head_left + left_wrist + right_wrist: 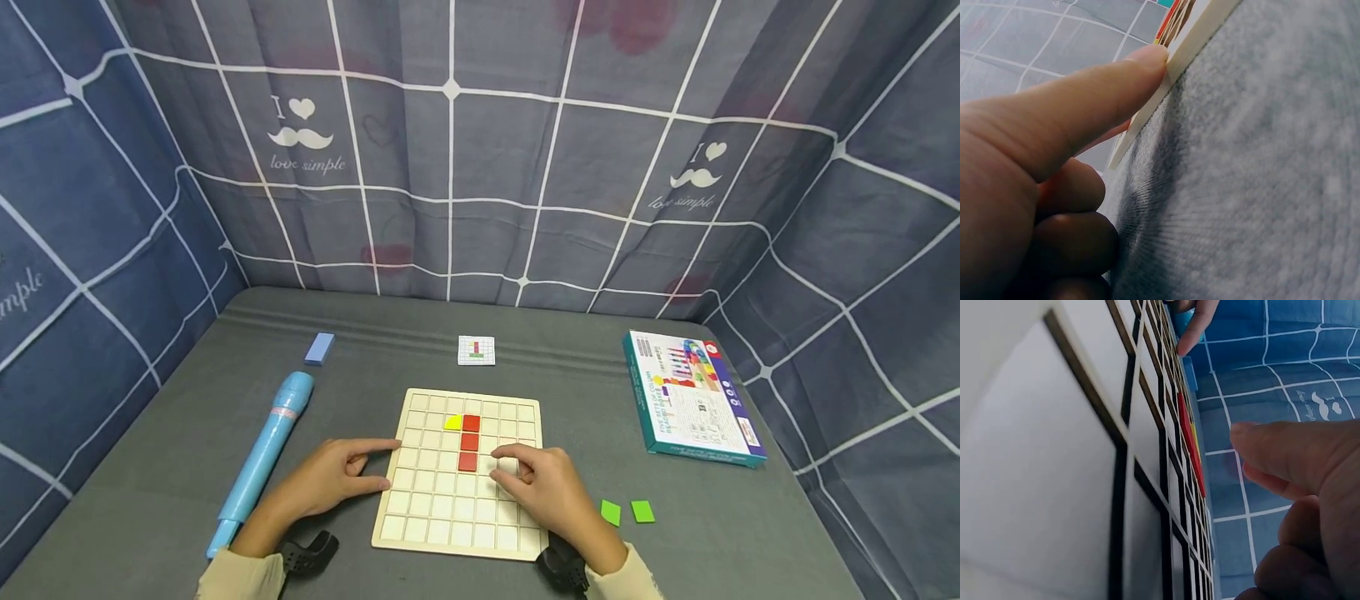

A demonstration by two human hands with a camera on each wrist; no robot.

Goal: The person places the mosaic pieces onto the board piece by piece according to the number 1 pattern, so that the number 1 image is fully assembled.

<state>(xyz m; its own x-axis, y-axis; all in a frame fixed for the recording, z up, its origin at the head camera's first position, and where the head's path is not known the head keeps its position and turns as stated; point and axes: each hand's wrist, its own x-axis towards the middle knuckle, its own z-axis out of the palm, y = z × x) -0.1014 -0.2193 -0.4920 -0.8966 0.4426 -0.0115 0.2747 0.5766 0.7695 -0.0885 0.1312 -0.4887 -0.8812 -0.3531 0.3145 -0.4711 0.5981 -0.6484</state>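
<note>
My left hand rests on the grey desk at the left edge of the wooden grid board, index finger straight and touching the board's rim, other fingers loosely curled, holding nothing. My right hand lies over the board's right part, index finger extended toward the red pieces, rest relaxed; holds nothing. The red pieces sit in a column in the board's middle, a yellow piece touching them on the left at the far end. Two green squares lie on the desk right of the board, near my right wrist. Far of the board: small pattern card. Right: game box. Left: blue tube, and farther, a blue block.
</note>
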